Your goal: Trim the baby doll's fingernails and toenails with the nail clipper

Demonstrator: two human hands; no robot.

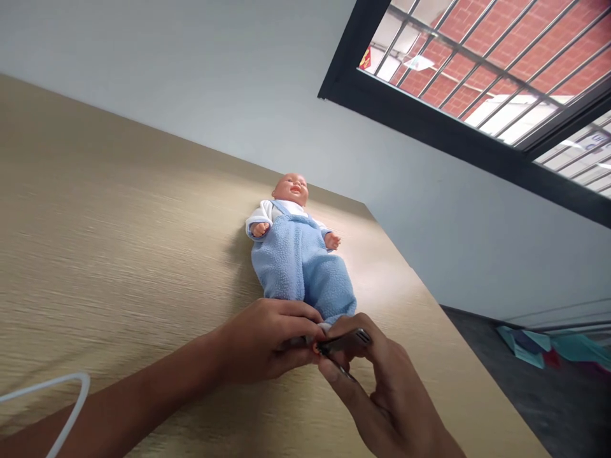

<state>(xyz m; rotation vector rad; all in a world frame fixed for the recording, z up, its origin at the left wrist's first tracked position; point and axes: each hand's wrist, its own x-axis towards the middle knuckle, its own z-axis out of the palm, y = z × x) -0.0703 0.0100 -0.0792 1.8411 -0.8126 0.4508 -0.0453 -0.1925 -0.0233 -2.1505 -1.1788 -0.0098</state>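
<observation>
A baby doll (293, 242) in blue fleece overalls (305, 273) lies on its back on a beige laminate table (143, 254) — long axis running away from the person, head toward the table's far corner, legs toward the hands. The left hand (267, 340) grasps the doll's leg end, hiding the foot; the right hand (377, 381) pinches a small dark metal clipper (344, 343) just beside it.

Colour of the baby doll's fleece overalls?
The baby doll's fleece overalls are plain pale blue; best seen in the head view.
</observation>
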